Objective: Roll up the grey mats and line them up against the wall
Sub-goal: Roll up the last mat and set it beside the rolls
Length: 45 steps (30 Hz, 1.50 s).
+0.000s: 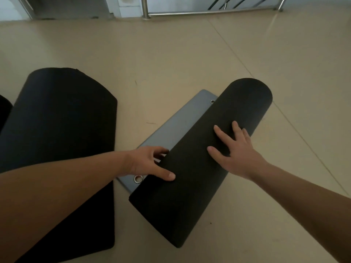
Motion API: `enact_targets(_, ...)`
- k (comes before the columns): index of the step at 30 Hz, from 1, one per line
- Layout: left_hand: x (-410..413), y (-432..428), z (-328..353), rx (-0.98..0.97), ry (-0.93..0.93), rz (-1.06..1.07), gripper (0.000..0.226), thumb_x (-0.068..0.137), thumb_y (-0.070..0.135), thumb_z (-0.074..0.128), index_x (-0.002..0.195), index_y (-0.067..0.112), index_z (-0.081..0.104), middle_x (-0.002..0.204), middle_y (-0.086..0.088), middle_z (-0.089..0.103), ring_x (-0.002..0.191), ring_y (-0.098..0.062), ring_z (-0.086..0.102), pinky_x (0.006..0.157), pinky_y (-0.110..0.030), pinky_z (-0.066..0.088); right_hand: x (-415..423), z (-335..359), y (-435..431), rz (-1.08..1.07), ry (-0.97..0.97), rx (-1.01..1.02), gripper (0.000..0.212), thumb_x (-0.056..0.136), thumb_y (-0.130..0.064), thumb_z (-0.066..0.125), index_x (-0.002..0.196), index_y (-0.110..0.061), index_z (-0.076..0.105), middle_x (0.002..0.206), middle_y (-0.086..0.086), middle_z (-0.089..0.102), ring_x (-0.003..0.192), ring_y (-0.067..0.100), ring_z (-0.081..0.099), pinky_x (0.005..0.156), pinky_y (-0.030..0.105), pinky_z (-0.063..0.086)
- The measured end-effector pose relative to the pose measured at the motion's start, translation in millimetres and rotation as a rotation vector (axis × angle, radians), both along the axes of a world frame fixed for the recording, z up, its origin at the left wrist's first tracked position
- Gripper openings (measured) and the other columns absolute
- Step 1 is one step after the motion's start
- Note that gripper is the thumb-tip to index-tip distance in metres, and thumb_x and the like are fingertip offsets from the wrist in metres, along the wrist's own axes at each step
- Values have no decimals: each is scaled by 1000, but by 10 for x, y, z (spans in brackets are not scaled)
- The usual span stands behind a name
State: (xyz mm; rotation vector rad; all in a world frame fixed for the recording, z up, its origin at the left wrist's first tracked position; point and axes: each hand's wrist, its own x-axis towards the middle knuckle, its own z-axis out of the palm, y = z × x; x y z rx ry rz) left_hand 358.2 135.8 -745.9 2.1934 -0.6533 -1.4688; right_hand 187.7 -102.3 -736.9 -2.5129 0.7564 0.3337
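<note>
My right hand (235, 149) lay flat on top of the rolled grey mat (190, 186), fingers straight and spread wide, palm pressing on the dark outer face and gripping nothing. My left hand (146, 164) was also uncurled: its thumb (168, 175) rested along the near side of the roll, and its fingers (159, 149) reached to the seam where the roll met the flat part. From the head camera I could not tell whether those fingertips touched the roll's edge or only the flap beneath them.

The mat lay on the floor (171, 54) on a diagonal, its near end low in the middle of the view and its far end up to the right. It was almost fully rolled. A short grey flap (176, 122) lay unrolled and flat on the tiles along the roll's left side, with one metal eyelet (138, 179) at its near corner just below my left wrist, and a far eyelet (212, 101) half tucked against the roll.

To the left, well apart from this mat, a second roll (60, 120) lay on the floor, partly behind my left forearm. A sliver of another dark shape (3, 109) showed at the left edge. A metal railing (209, 13) ran along the top of the view, far beyond the mats.
</note>
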Motion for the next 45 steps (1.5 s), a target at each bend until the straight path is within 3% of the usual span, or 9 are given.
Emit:
enact_targets(7, -86, 276, 400, -27, -576, -122, 67, 85, 58, 76, 144, 40, 49, 141, 14, 51, 115, -7, 57, 97, -32, 53, 694, 25, 289, -11, 34, -161, 80, 86, -88, 38, 157, -59, 14, 172, -9, -12, 157, 31, -17, 117, 67, 27)
enact_targets(10, -374, 307, 468, 73, -642, -238, 95, 75, 82, 68, 153, 36, 37, 147, 9, 42, 128, -13, 48, 103, -39, 50, 1059, 45, 434, 5, 30, -208, 81, 86, -87, 43, 157, -52, 26, 174, -5, -2, 158, 33, -11, 113, 73, 26)
enact_targets(14, -431, 354, 319, 210, -586, -220, 140, 60, 91, 70, 165, 24, 6, 169, 4, 17, 153, -26, 25, 119, -48, 34, 1126, 55, 490, 65, -159, -232, 67, 93, -76, 47, 152, -45, 42, 174, -5, 6, 159, 26, 2, 116, 70, 25)
enact_targets(18, -110, 435, 276, 205, -470, -102, 141, 53, 84, 81, 163, 26, 14, 161, 0, 34, 143, -24, 41, 113, -47, 44, 861, -44, 458, 52, -294, -211, 68, 94, -69, 52, 155, -47, 34, 173, -6, -6, 160, 26, -2, 122, 61, 26)
enact_targets(22, 181, 511, 289, 180, -297, 48, 132, 53, 66, 93, 160, 29, 24, 155, 2, 44, 138, -25, 48, 113, -46, 45, 614, -233, 629, -312, -121, 303, 98, 77, -86, 58, 152, -67, -2, 171, -6, -13, 154, 42, 22, 117, 57, 38)
enact_targets(25, 288, 538, 290, 199, -211, 113, 146, 41, 66, 95, 162, 31, 21, 155, 0, 44, 139, -27, 48, 114, -49, 45, 592, -267, 743, -357, -134, 617, 104, 78, -76, 68, 144, -76, -12, 168, -4, 15, 117, 26, 57, 80, 45, 62)
enact_targets(31, -47, 446, 189, 105, -13, 295, 131, 48, 53, 100, 156, 28, 30, 143, 0, 53, 130, -24, 55, 109, -45, 49, 599, -222, 551, -326, -206, 613, 102, 76, -73, 74, 149, -73, 2, 166, -8, 24, 146, 29, 38, 112, 52, 46)
enact_targets(39, -502, 528, 125, 155, 260, 424, 125, 65, 50, 95, 161, 19, 22, 157, -4, 39, 140, -25, 44, 114, -37, 42, 582, -191, 428, -67, -149, 386, 67, 91, -67, 61, 147, -71, 24, 165, -12, 30, 138, 19, 45, 114, 51, 44)
enact_targets(45, -91, 576, 197, 85, 33, 390, 129, 66, 36, 96, 165, 28, 14, 163, -3, 32, 144, -29, 41, 115, -46, 43, 657, -184, 672, -362, 142, 657, 114, 67, -82, 68, 157, -60, 2, 170, 1, 21, 147, 42, 35, 106, 68, 44)
